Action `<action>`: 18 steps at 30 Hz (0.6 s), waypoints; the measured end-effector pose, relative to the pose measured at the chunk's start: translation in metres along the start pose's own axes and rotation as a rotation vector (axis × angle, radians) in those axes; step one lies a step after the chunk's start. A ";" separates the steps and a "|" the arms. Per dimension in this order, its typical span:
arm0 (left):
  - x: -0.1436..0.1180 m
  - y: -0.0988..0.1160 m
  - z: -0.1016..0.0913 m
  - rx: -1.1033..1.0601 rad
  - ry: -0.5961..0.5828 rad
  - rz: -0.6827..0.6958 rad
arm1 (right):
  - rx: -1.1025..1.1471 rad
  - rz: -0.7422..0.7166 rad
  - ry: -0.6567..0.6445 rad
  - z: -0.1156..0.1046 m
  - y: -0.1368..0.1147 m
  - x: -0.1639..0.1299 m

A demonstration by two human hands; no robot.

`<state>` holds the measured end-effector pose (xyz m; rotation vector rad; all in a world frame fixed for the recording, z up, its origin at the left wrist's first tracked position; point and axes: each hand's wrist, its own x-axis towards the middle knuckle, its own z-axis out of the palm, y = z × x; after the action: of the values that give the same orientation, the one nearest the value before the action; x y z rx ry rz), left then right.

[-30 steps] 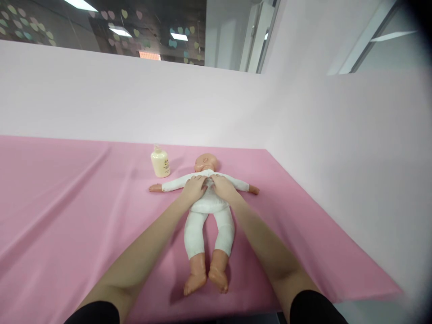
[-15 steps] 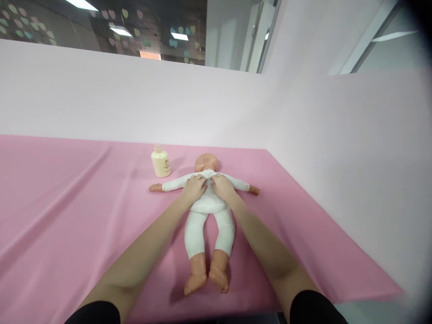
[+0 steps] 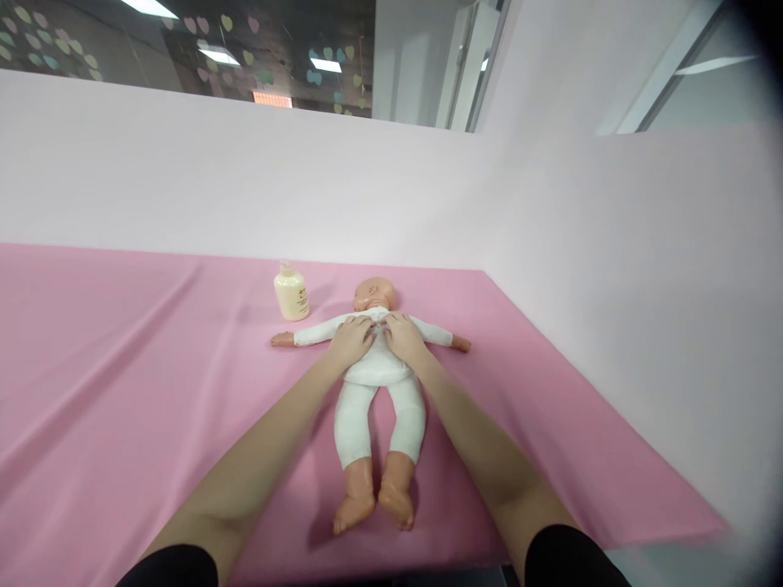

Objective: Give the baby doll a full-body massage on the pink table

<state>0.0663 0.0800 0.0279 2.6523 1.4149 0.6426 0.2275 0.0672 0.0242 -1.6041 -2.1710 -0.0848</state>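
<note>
Head camera, looking forward and down: a baby doll (image 3: pixel 378 383) in a white one-piece suit is lying face up on the pink-covered worktop (image 3: pixel 122 383), bare feet toward 6 o'clock and head toward 12. Two bare forearms are reaching up the frame from 6 o'clock. The left hand (image 3: pixel 350 339) and right hand (image 3: pixel 404 336) are resting side by side on the doll's chest, fingers curled together and pinching at the suit's front just below the neck; whether cloth is actually caught between them is too small to tell. The suit is covering trunk, arms and legs, so the garment appears fully on, with work at the neckline still in progress. Compared with half a second earlier, both hands are sitting a touch closer to the collar; the doll is lying in the same spot. At 11 o'clock of the doll's head, a cream lotion bottle (image 3: pixel 291 294) is standing upright, apart from it.
</note>
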 end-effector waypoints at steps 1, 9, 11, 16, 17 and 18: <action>0.000 0.000 0.000 -0.005 0.003 -0.008 | 0.004 0.006 0.005 0.000 0.000 0.000; -0.002 -0.001 0.004 0.029 0.004 -0.023 | -0.058 0.060 0.011 0.002 -0.003 -0.001; -0.002 -0.002 0.007 0.052 0.009 -0.016 | -0.077 0.073 0.012 0.003 -0.004 -0.002; -0.003 -0.004 0.013 0.098 0.052 0.009 | -0.102 0.104 0.012 0.003 -0.009 -0.004; -0.003 -0.005 0.013 0.101 0.060 0.014 | -0.106 0.114 0.015 0.003 -0.010 -0.004; -0.003 -0.005 0.014 0.103 0.067 0.017 | -0.108 0.123 0.019 0.003 -0.010 -0.005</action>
<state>0.0664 0.0822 0.0131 2.7486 1.4824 0.6844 0.2180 0.0606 0.0217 -1.7850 -2.0796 -0.1822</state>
